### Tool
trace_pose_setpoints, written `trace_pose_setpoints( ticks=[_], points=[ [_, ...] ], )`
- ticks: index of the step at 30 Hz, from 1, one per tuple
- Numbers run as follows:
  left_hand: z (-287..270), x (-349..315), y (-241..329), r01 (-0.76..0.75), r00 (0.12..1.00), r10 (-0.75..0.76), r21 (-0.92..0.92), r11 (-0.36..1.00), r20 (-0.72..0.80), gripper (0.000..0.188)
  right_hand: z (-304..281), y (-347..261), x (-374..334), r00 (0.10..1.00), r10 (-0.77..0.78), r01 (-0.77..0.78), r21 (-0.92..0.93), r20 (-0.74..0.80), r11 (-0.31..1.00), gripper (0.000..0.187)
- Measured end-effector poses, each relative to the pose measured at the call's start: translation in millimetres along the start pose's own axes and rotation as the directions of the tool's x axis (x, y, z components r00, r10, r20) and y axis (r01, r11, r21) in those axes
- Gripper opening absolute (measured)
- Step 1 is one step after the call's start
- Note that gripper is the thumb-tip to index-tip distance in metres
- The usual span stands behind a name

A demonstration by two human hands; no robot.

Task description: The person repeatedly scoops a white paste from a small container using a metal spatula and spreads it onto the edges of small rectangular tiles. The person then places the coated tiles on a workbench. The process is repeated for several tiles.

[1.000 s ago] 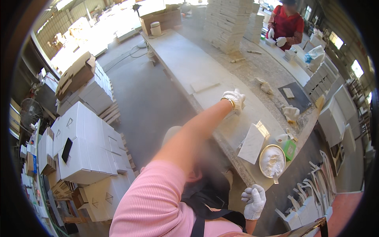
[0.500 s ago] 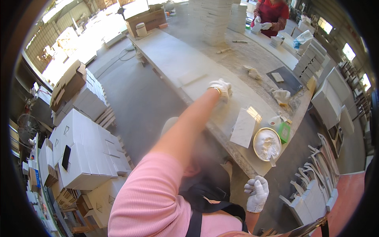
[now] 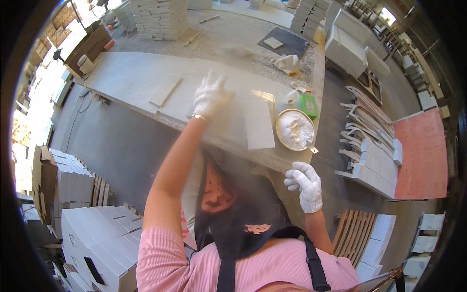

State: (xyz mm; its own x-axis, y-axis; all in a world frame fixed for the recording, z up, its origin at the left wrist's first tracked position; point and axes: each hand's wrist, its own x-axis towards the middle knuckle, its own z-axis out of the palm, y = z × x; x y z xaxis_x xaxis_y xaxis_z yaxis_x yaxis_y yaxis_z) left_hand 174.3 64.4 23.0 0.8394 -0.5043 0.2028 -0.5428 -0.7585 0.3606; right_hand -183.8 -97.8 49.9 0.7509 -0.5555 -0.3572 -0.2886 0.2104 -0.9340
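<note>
My left hand (image 3: 212, 95), in a white knit glove, reaches over the pale worktop (image 3: 126, 73) with its fingers spread and slightly blurred. I see nothing held in it. A flat white slab (image 3: 166, 91) lies to its left, and a larger white slab (image 3: 260, 125) to its right. My right hand (image 3: 306, 189), also gloved, hangs off the table's near edge, its fingers loosely bent and apart with nothing visible in them. Just beyond it stands a round bowl (image 3: 279, 131) of white paste, with a scraper (image 3: 312, 148) at its rim.
A green box (image 3: 308, 106) stands behind the bowl. Farther back are a crumpled cloth (image 3: 287, 64), a dark mat (image 3: 297, 45) and stacked slabs (image 3: 160, 19). White cartons (image 3: 99, 238) stand at lower left, and chair-like white parts (image 3: 372, 160) at right.
My view has swung to the right and down. My left hand has gone from resting with fingers bent on the worktop to spread fingers. My right hand stays near the table's edge.
</note>
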Motion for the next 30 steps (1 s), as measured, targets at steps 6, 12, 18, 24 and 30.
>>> trace_pose_setpoints(
  ticks=[6, 12, 18, 24, 30],
  points=[
    [24.9, -59.2, 50.7, -0.345, 0.936, 0.347, -0.057, 0.937, 0.055, 0.059, 31.2, 2.7, 44.0, 0.999, -0.025, 0.025, -0.001, 0.048, 1.000, 0.037],
    [15.0, -81.1, 83.4, -0.601, 0.799, 0.597, -0.102, 0.793, -0.069, 0.057, 54.0, -6.1, 75.1, 0.993, -0.046, 0.046, 0.003, 0.112, 0.999, 0.041],
    [-1.6, -143.0, 68.7, -0.485, 0.871, 0.465, -0.435, 0.759, -0.161, 0.040, 60.9, -14.2, 77.1, 0.969, 0.019, -0.051, 0.124, 0.247, 0.991, 0.048],
    [-2.8, -183.3, 46.4, 0.541, 0.828, -0.207, -0.840, 0.048, 0.521, 0.049, 57.6, -12.7, 78.7, 0.965, 0.087, -0.107, 0.070, 0.248, 0.992, 0.051],
    [3.6, -184.4, 58.2, 0.609, 0.793, 0.091, -0.782, -0.135, 0.602, 0.064, 57.2, -6.2, 64.2, 0.980, 0.025, -0.042, 0.084, 0.199, 0.996, 0.054]
  ],
)
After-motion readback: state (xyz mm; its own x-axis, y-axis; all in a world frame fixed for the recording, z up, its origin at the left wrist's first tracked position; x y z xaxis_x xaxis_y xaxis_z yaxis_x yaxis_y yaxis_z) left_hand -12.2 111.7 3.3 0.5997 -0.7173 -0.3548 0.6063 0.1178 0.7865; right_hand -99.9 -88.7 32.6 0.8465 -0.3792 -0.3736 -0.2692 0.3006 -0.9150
